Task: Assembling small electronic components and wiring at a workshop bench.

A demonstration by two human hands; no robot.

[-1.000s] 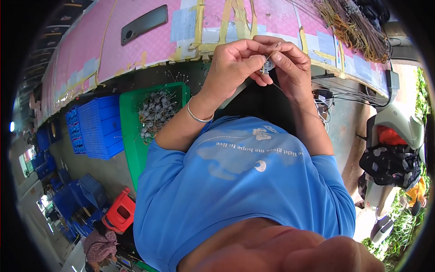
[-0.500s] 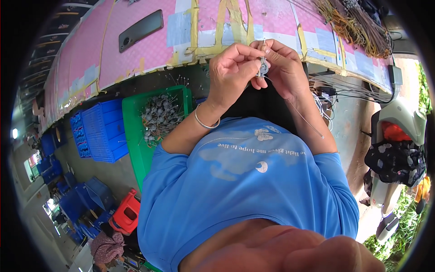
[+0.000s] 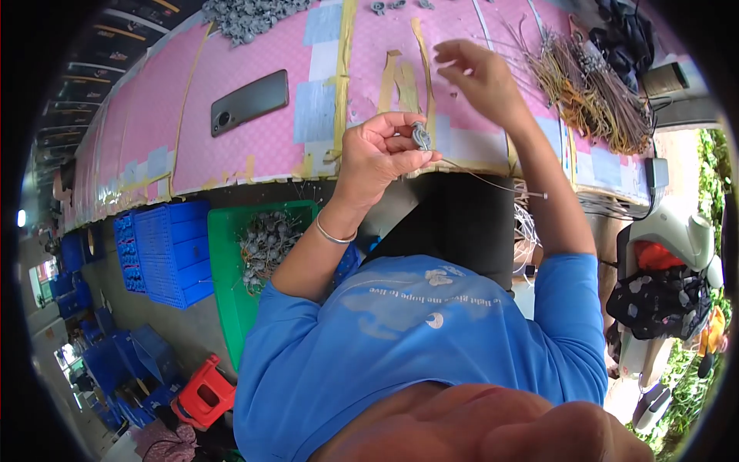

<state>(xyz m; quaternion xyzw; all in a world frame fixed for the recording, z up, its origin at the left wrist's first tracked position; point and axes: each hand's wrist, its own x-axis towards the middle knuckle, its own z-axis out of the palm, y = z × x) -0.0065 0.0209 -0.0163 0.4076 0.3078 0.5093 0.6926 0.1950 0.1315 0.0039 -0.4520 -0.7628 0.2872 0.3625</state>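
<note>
Just over the table's near edge, my left hand [image 3: 377, 158] pinches a small round grey part [image 3: 421, 137] between thumb and fingers. A thin wire [image 3: 493, 180] trails from the part to the right, toward my right forearm. My right hand [image 3: 486, 83] is raised over the tabletop, its thumb and fingers apart with nothing between them. Beyond it, a few grey pieces [image 3: 396, 5] lie at the far side of the pink, tape-patched table [image 3: 254, 158].
A dark phone [image 3: 250, 102] lies left on the table, with a heap of grey parts [image 3: 258, 17] behind it. Wire bundles [image 3: 593, 100] cover the right side. Below at left stand a green bin [image 3: 227, 254] holding wired grey parts and a blue crate [image 3: 173, 254].
My right hand has let go of the part and moved up and away over the table. My left hand keeps the part, a little lower and further left. The view has tilted toward the table.
</note>
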